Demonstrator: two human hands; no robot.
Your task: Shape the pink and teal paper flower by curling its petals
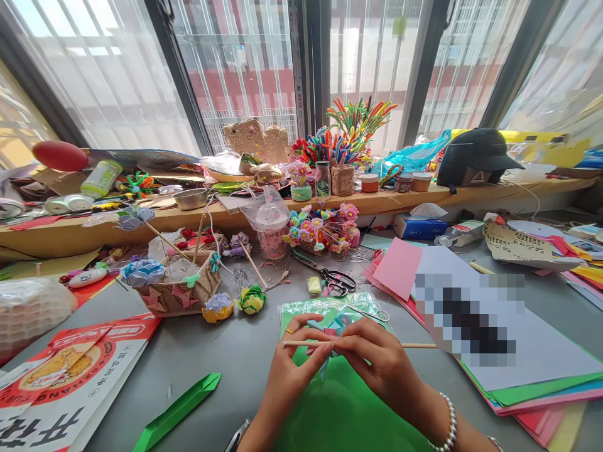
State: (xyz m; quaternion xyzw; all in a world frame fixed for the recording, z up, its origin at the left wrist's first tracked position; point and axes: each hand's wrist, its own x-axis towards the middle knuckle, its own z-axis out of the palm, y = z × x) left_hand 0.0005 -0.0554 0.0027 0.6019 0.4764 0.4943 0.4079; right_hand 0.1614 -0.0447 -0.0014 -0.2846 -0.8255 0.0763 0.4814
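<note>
Over the green sheet [351, 402], my left hand [299, 358] is closed in a pinch with a thin wooden stick [419, 345] lying across its fingers. My right hand [381, 358] pinches close to it, its fingertips meeting the left ones around the same stick, which runs roughly level and pokes out on both sides. A folded blue and pink paper piece [335, 325] shows behind and between the fingers. Much of it is hidden, so I cannot tell how it joins the stick. Left of the hands lies a folded green paper strip [181, 408].
Black-handled scissors [340, 282] and small metal scissors [370, 312] lie beyond the hands. Stacked coloured paper [499, 326] is on the right. Paper lotus flowers [251, 299] and a cardboard box [172, 292] stand left. A cluttered wooden ledge [264, 210] runs behind.
</note>
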